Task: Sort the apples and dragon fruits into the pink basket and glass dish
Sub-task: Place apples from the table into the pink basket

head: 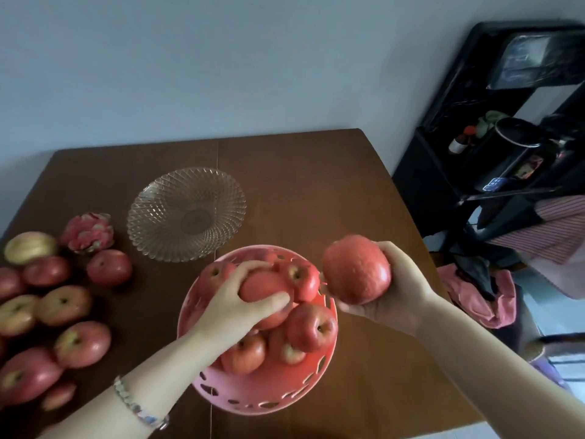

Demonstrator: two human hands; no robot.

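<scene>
- Apples [311, 327] are heaped in the pink basket [259, 394] at the near middle of the table [316, 185], so this looks to be the container chosen for apples.
- Left hand [234, 299] reaches onto the heap, with fingers and thumb curled round 1 top apple [262, 288]. I judge it is seating the fruit where it will not roll off.
- Right hand [399, 289] cups a large apple [356, 269] from beneath, fingers wrapped round it. It is just beside the basket's right rim and off the tabletop, probably because the left arm covers the opening.
- Glass dish [148, 223] sits beyond the basket to the left and holds nothing. The 1 dragon fruit [87, 231] just left of it is unsorted.
- Loose apples [63, 305] lie along the left edge, and the left forearm lies between them and the basket.
- Black shelf [474, 169] stands off to the right, well apart from the work.
</scene>
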